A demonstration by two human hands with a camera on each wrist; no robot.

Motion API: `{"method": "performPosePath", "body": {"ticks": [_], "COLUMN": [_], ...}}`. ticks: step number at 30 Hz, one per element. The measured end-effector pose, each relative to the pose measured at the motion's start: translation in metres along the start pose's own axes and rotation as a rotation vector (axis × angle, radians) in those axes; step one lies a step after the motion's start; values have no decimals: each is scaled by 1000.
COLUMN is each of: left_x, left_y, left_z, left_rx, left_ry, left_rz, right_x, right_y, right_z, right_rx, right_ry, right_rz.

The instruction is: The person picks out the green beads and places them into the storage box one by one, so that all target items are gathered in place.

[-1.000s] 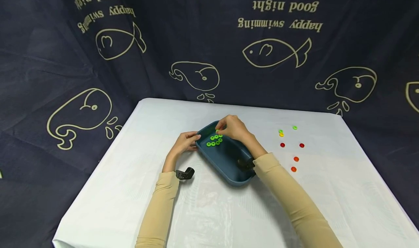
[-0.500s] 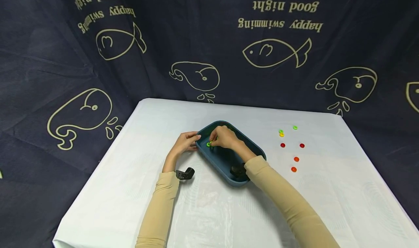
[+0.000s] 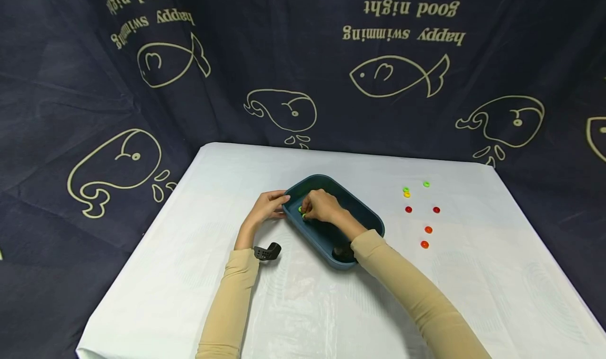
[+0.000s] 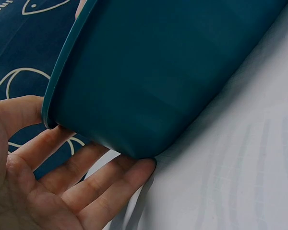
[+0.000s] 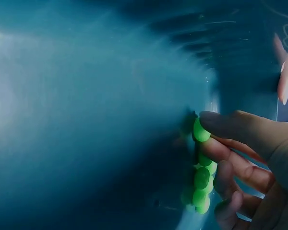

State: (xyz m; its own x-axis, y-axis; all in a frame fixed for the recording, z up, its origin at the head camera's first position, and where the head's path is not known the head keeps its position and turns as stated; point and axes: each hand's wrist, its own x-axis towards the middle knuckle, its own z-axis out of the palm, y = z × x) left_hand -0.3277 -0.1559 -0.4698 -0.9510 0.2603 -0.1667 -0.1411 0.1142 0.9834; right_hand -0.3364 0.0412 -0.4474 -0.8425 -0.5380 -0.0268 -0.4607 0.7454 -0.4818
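A dark teal plastic tray (image 3: 326, 233) with raised walls stands at an angle on the white-covered table. At its left corner my left hand (image 3: 266, 207) holds the wall, thumb over the rim; in the left wrist view the other fingers spread along the outer side (image 4: 134, 76). My right hand (image 3: 323, 205) reaches down inside. Its thumb and forefinger pinch a small bright green ring (image 5: 200, 130) close to the tray floor. Beside those fingertips several more green rings (image 5: 201, 178) lie in rows, mostly hidden by the hand in the head view.
Right of the tray, loose rings lie scattered: green (image 3: 426, 184), another green (image 3: 405, 189) against a yellow (image 3: 406, 194), two red (image 3: 408, 209) and two orange-red (image 3: 428, 229). A dark curtain with fish drawings (image 3: 400, 76) hangs behind the table.
My right hand has moved from the tray's far end down and left over the green rings, ending lower near the left wall. The left hand stays on the tray.
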Motion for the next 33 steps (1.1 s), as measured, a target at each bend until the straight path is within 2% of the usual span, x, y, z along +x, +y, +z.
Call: {"method": "performPosePath", "body": {"ticks": [6,14,26,33], "left_x": [0,0,-1,-2], "left_y": [1,-1,1,-1], "left_z": [0,2,4,3], "left_rx": [-14,10,0,16], "left_ry": [-13,17,21,22], "left_rz": [-11,1,4,6], "right_x": [-2,-4,-18,-26], "right_y": [1,3,2,14], "right_z": [0,-10,-50,-80], "right_rx": [1,7,8,20], "right_ry": [5,15,93,176], "right_rz": [6,11,-13,-8]}}
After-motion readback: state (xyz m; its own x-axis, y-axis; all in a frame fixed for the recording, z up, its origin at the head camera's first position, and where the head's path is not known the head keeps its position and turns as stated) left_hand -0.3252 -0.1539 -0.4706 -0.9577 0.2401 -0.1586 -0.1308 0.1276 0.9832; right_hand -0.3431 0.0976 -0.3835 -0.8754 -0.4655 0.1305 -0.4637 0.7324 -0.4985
